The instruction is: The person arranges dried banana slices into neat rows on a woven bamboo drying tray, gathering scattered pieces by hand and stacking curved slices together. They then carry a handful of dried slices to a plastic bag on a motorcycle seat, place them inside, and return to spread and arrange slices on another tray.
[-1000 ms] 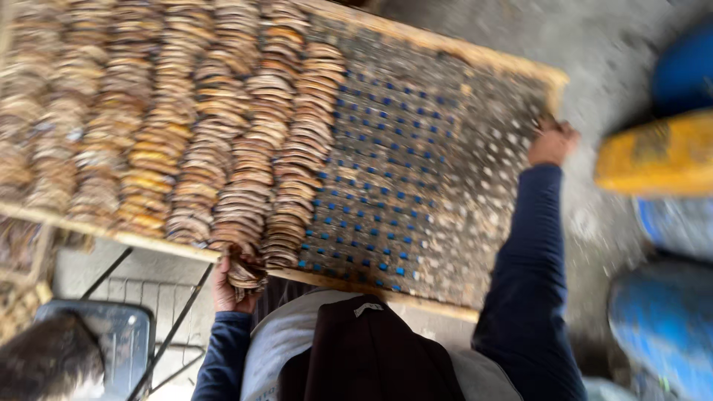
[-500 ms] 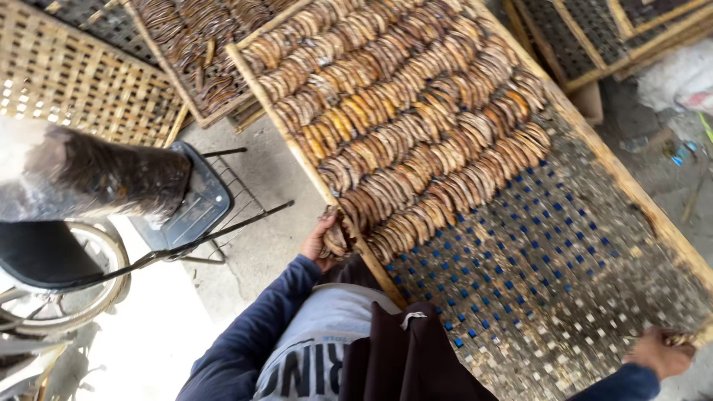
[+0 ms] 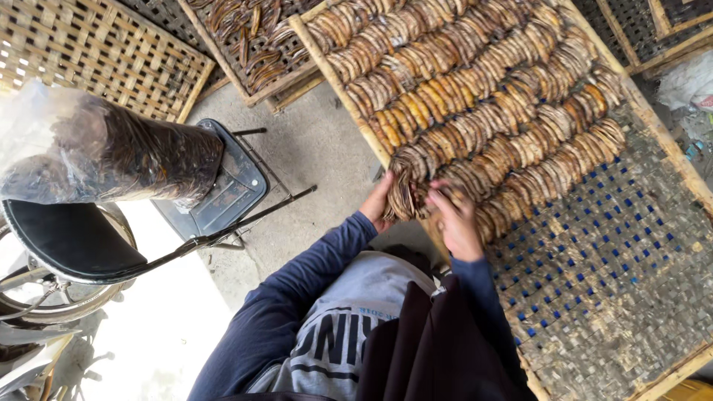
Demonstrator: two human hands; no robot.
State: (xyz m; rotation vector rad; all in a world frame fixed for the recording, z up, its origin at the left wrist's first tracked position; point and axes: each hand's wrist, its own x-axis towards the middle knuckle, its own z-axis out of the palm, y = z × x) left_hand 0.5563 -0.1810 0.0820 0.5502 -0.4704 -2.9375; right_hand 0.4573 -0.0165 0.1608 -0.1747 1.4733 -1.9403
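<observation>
1. Brown and amber dried slices (image 3: 483,96) lie in overlapping rows across a big woven drying tray (image 3: 594,282) with a pale wooden frame; the tray's near part is bare mesh with blue flecks.
2. Both hands meet at the tray's near-left edge, where the rows end.
3. Her or his left hand (image 3: 380,202), in a dark blue sleeve, comes in from the tray's edge and cups a fanned bundle of slices (image 3: 405,194); the fingers are curled round it, gripping.
4. Just beside it the right hand (image 3: 454,219) rests palm-down on the bundle and the neighbouring slices, fingers bent and pressing on them; whether they actually pinch anything I cannot tell.
5. That bundle sits on the frame's edge, touching the last row of slices.
6. Off to the left stands a dark metal folding chair (image 3: 223,193) on the concrete floor (image 3: 312,148), with a clear plastic bag (image 3: 104,156) stuffed with dark slices lying across it.
7. Beyond the chair an empty bamboo lattice tray (image 3: 89,52) lies flat, and next to it a smaller tray (image 3: 252,44) holds loose dark strips.
</observation>
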